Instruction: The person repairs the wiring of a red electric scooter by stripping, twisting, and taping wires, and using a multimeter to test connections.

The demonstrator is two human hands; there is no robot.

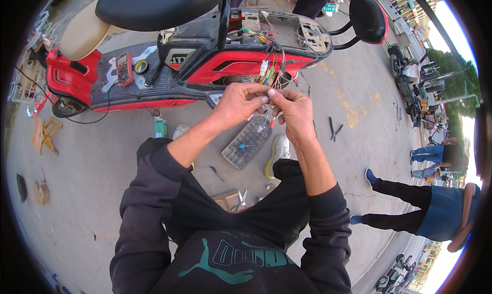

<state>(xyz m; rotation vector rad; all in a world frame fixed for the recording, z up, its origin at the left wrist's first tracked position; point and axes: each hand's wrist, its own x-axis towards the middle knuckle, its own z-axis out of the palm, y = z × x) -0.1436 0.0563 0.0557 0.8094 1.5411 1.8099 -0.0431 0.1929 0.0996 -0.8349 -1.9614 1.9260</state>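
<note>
My left hand (237, 104) and my right hand (296, 109) meet fingertip to fingertip in front of a red electric scooter (230, 69). Both are closed in a pinch on thin electrical wires (275, 77) that hang from the scooter's opened seat area. The exact spot they grip is covered by the fingers. A white plug connector (264, 67) hangs among the wires just above the hands. Below the right fingers dangles a small red connector (272, 124). Under the hands, a grey plastic cover (237, 154) lies on the ground with a small blue piece on it.
On the scooter's footboard lie a red multimeter (123, 68) and a tape roll (141, 66). Pliers (335, 129) rest on the pavement at right. Scissors (242, 197) lie between my legs. A green box (160, 128) and a wooden stool (47, 135) stand left; a person (443, 209) stands right.
</note>
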